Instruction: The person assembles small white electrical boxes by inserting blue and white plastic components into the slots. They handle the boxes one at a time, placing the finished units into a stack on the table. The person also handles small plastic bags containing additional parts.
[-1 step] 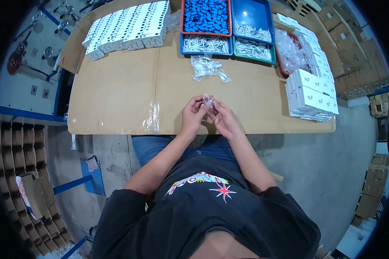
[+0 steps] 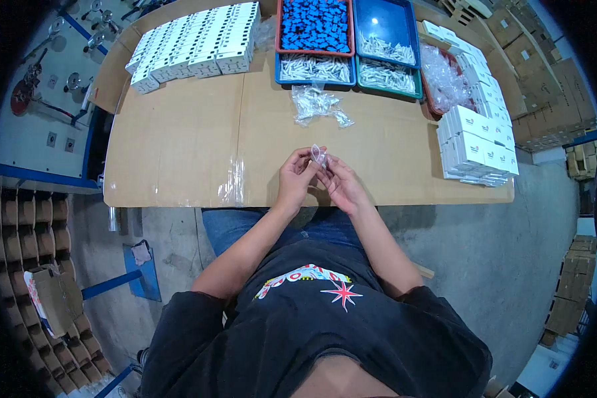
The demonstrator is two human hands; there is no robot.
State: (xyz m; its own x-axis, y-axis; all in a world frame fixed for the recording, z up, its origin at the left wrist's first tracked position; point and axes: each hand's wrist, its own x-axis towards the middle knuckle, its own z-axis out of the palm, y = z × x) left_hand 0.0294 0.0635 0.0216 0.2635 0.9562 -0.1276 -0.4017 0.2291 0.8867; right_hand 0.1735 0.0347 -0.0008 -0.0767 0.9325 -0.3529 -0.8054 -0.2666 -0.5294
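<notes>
Close to the front edge of the cardboard-covered table, my left hand [image 2: 294, 176] and my right hand [image 2: 344, 184] meet at the fingertips. Between them is a small clear plastic piece with a thin white loop [image 2: 318, 155], perhaps a little bag; its exact kind is too small to make out. Both hands are closed, pinching it from either side. Beyond them lies a heap of small clear plastic bags [image 2: 314, 103] on the cardboard [image 2: 179, 146].
Rows of white boxes [image 2: 205, 40] stand at the back left. Stacked trays hold blue pieces [image 2: 315, 26] and white sticks [image 2: 315, 67]; a blue tray [image 2: 385, 20] and a green tray [image 2: 404, 94] adjoin. Clear bags [image 2: 448, 79] and white boxes [image 2: 477, 149] line the right.
</notes>
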